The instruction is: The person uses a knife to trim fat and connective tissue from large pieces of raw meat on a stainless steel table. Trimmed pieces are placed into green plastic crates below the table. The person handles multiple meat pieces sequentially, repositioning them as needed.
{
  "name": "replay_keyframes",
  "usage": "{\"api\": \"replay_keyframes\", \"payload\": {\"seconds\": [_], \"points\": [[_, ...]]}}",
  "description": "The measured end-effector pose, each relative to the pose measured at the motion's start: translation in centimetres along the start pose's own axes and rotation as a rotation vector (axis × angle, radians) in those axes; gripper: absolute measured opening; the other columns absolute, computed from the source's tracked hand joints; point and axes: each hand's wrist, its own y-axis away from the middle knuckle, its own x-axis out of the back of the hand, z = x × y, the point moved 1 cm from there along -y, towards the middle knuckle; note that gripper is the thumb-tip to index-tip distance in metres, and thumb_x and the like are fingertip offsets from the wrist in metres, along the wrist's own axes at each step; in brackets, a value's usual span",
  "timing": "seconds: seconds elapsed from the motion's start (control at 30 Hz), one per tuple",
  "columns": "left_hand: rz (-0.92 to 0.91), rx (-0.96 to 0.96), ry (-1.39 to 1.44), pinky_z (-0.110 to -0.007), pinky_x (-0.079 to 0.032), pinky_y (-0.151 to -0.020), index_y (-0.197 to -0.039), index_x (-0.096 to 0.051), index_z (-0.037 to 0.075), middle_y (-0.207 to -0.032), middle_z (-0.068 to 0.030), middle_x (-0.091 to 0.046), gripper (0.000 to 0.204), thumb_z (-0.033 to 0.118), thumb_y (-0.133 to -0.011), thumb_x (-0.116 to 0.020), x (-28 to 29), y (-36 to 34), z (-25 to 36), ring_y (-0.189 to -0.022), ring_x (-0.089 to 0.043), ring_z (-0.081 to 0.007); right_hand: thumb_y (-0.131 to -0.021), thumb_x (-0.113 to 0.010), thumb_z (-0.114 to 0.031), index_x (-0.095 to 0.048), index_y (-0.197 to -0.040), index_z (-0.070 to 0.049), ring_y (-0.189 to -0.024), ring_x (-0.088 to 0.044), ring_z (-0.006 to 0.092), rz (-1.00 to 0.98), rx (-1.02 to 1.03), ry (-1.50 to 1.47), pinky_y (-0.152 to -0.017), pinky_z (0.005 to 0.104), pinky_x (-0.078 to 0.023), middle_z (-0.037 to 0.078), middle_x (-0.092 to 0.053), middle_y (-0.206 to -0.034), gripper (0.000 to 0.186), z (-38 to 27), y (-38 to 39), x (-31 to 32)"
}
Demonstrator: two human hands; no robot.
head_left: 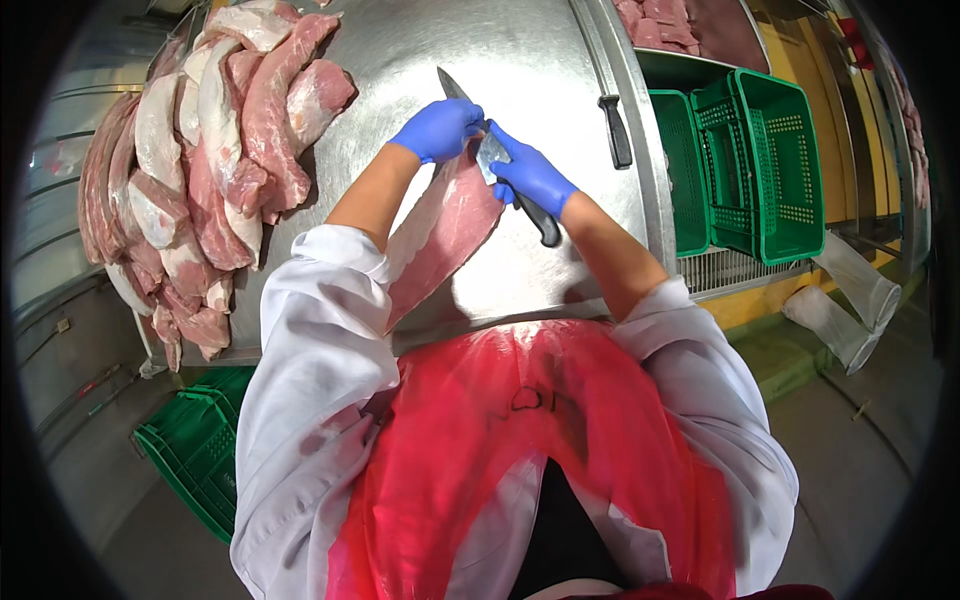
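A long pale-pink meat strip [440, 240] lies diagonally on the steel table [380, 50]. My left hand [437, 131], blue-gloved, is closed at its far end; what the fingertips hold is hidden. A black-handled knife [545, 225] angles across that end, blade tip beyond my left hand, middle hidden by both hands. My right hand [530, 175], also gloved, is closed beside the knife around a pale bluish flat piece I cannot make out. At the left is a heap of meat pieces [210, 170]. A second knife [617, 135] lies along the table's right edge.
Pink meat fills a tray [748, 30] at the back right. Green crates [775, 180] stand beside the table's right edge, with clear plastic sleeves [845, 300] nearby. Another green crate [185, 450] sits low at the left. My red apron [450, 420] meets the near edge.
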Motion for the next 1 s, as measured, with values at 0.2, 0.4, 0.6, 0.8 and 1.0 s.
{"api": "replay_keyframes", "payload": {"seconds": [0.2,0.4,0.6,0.8,1.0], "points": [[-0.005,0.081,0.035,-0.046,-0.053,-0.080,-0.093,-0.068,0.004,-0.093,-0.0200,-0.070,0.016,0.020,-0.091,-0.071,0.8,0.4,0.1,-0.089,-0.067,-0.0411,-0.100,-0.052,-0.014,-0.017,-0.167,-0.017,-0.067,-0.065,0.0160,-0.113,-0.061,0.173,-0.065,0.0316,-0.057,0.011,-0.066,-0.089,0.076,1.6,7.3,-1.0],[0.019,0.057,0.126,-0.045,-0.053,-0.079,-0.091,-0.069,0.004,-0.093,-0.0205,-0.070,0.018,0.022,-0.091,-0.071,1.3,0.6,0.8,-0.087,-0.067,-0.0397,-0.099,-0.053,-0.016,-0.019,-0.167,-0.017,-0.064,-0.065,0.0169,-0.035,-0.033,0.199,-0.062,0.0319,-0.056,0.012,-0.066,-0.082,0.076,0.0,2.0,-1.6],[-0.145,0.341,-0.168,-0.045,-0.052,-0.089,-0.108,-0.071,0.004,-0.109,-0.0211,-0.068,0.034,0.028,-0.085,-0.076,0.1,4.1,-4.6,-0.103,-0.067,-0.0401,-0.099,-0.053,-0.010,-0.016,-0.167,-0.014,-0.061,-0.064,0.0159,0.180,-0.010,0.157,-0.058,0.0318,-0.055,0.012,-0.066,-0.079,0.077,-0.9,2.6,0.2],[-0.166,0.238,-0.339,-0.048,-0.044,-0.097,-0.110,-0.071,0.008,-0.105,-0.0174,-0.070,0.027,0.024,-0.091,-0.060,-2.5,5.9,-2.1,-0.103,-0.066,-0.0362,-0.100,-0.054,-0.008,-0.016,-0.167,-0.019,-0.063,-0.064,0.0149,0.185,-0.001,0.117,-0.060,0.0316,-0.056,0.011,-0.067,-0.083,0.078,-1.4,1.9,-0.6],[-0.076,0.003,-0.569,-0.044,-0.043,-0.091,-0.092,-0.072,0.012,-0.088,-0.0116,-0.072,0.023,0.030,-0.089,-0.059,1.6,5.6,-1.0,-0.089,-0.066,-0.0309,-0.099,-0.051,-0.007,-0.016,-0.167,-0.013,-0.064,-0.064,0.0157,0.029,0.002,0.124,-0.063,0.0319,-0.058,0.013,-0.067,-0.091,0.077,-1.6,-0.8,-2.3]]}}
